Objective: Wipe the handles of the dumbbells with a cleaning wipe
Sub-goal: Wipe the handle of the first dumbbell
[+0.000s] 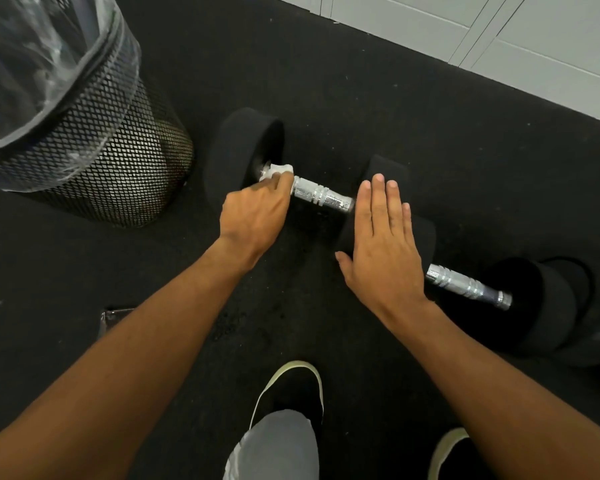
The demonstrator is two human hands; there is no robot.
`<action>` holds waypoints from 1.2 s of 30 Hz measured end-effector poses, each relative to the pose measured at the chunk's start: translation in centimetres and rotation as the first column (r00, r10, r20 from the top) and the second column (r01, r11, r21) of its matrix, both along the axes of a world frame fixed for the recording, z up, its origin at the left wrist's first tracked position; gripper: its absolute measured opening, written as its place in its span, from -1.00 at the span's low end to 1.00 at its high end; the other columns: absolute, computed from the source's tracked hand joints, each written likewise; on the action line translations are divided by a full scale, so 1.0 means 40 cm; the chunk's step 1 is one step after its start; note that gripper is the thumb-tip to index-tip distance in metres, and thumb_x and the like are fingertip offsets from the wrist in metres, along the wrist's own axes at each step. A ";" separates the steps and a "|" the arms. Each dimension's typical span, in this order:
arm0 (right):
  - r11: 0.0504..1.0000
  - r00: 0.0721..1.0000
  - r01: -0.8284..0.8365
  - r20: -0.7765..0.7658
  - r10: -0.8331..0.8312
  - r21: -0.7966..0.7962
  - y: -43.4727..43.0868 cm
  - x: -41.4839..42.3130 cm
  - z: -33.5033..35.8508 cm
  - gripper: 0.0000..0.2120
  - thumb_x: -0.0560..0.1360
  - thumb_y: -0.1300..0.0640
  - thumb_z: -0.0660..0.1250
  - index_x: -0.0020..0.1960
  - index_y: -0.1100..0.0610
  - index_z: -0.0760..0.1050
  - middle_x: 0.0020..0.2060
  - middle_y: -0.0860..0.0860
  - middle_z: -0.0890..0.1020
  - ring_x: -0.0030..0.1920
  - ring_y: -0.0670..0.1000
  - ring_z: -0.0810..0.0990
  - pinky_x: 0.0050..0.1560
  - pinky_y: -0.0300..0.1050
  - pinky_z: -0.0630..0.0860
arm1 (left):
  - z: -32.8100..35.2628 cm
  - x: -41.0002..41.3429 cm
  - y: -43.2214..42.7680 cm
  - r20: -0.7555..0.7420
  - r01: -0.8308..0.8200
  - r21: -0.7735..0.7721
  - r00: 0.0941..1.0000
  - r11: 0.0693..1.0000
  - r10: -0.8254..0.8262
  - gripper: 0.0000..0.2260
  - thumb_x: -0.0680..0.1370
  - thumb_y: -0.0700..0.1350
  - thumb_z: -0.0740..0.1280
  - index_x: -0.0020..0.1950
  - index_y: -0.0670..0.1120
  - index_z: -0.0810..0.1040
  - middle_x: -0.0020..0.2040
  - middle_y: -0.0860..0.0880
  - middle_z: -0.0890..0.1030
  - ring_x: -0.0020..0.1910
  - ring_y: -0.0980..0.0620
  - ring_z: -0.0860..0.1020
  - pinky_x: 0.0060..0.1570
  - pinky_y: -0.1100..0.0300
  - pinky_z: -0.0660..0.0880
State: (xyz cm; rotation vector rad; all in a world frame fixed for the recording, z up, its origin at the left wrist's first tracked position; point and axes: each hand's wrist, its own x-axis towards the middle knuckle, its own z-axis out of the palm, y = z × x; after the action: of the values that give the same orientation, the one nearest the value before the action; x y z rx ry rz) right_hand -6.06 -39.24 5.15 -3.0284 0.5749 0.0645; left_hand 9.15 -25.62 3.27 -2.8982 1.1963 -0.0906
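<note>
your left hand point(257, 211) grips the wipe point(278, 170) around the ten o'clock handle point(321, 195); your flat, open right hand point(381, 244) steadies the dumbbell weight point(425, 233).

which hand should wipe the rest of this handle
Left. The left hand grips the wipe on one end of the handle, with bare metal beside it. The right hand lies flat on the weight, holding nothing, likely steadying it.
</note>
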 end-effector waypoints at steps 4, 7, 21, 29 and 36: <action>1.000 1.000 -0.002 0.020 0.002 -0.016 -0.003 0.001 -0.012 0.05 0.44 -0.06 0.50 0.62 0.26 -0.10 0.61 0.24 -0.02 0.61 0.23 -0.08 0.57 0.18 -0.03 | -0.045 -0.014 0.005 0.000 -0.003 -0.048 1.000 0.999 0.003 -0.56 0.58 -0.27 0.15 0.46 -0.20 0.45 0.33 -0.16 0.59 0.24 -0.10 0.62 -0.30 0.01 0.63; 1.000 0.999 -0.007 0.050 0.008 -0.029 -0.005 -0.003 -0.026 0.06 0.42 -0.06 0.52 0.62 0.26 -0.09 0.61 0.24 0.00 0.61 0.23 -0.07 0.56 0.18 -0.03 | -0.059 -0.026 -0.001 -0.087 -0.050 -0.007 0.995 0.999 0.049 -0.52 0.60 -0.26 0.05 0.54 -0.19 0.34 0.47 -0.16 0.46 0.42 -0.09 0.47 -0.08 -0.03 0.65; 0.999 0.997 -0.003 0.079 0.006 -0.034 -0.006 -0.006 -0.036 0.06 0.42 -0.04 0.51 0.62 0.26 -0.09 0.61 0.23 -0.01 0.61 0.22 -0.08 0.57 0.20 -0.02 | -0.057 -0.012 -0.036 -0.145 -0.081 0.005 0.986 0.997 0.081 -0.56 0.68 -0.28 0.08 0.58 -0.22 0.24 0.54 -0.19 0.34 0.54 -0.06 0.31 0.26 0.02 0.53; 1.000 0.997 -0.004 0.082 0.005 -0.021 -0.006 -0.005 -0.036 0.04 0.43 -0.03 0.50 0.62 0.25 -0.10 0.61 0.23 -0.02 0.61 0.22 -0.09 0.57 0.19 -0.05 | -0.090 -0.054 0.025 -0.189 -0.089 -0.058 0.979 0.994 0.077 -0.49 0.65 -0.34 0.07 0.62 -0.17 0.12 0.60 -0.15 0.20 0.58 -0.01 0.20 0.39 0.13 0.38; 1.000 0.997 0.000 0.081 0.002 -0.030 -0.005 -0.004 -0.037 0.04 0.44 -0.04 0.50 0.62 0.24 -0.11 0.61 0.22 -0.02 0.61 0.21 -0.10 0.57 0.18 -0.06 | -0.114 -0.063 0.016 -0.160 -0.107 -0.157 0.984 0.982 0.081 -0.48 0.53 -0.40 0.19 0.51 -0.26 0.37 0.45 -0.23 0.46 0.43 -0.12 0.46 0.13 0.05 0.59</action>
State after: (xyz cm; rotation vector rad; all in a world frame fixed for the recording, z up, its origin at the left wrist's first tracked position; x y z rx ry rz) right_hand -6.24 -39.42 3.67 -3.0430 0.5723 -0.0678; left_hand 6.62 -25.00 -1.30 -3.1534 1.1184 0.0356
